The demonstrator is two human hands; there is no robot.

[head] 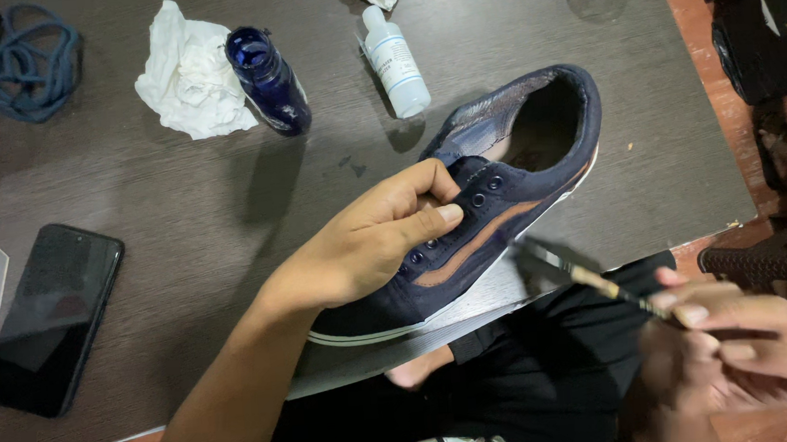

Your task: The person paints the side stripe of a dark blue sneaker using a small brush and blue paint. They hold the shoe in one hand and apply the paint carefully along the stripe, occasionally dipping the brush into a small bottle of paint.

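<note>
One navy canvas sneaker with a tan side stripe (pixel 496 213) lies at the near edge of the dark wooden surface (pixel 178 219), left hand (pixel 372 241) fingers pinching its eyelet flap. Right hand (pixel 735 344) fingers pinch one thin paintbrush (pixel 585 276). Beyond: two bottles, one blue (pixel 268 79), one white (pixel 396 62); one black phone (pixel 50 318).

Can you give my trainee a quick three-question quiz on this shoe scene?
1. True or false: the left hand grips the navy shoe at its eyelets.
2. What does the right hand hold? A) thin brush B) scissors C) phone
3. Which bottle lies closer to the crumpled white cloth: the blue bottle or the white bottle?

Key: 1 true; 2 A; 3 the blue bottle.
</note>
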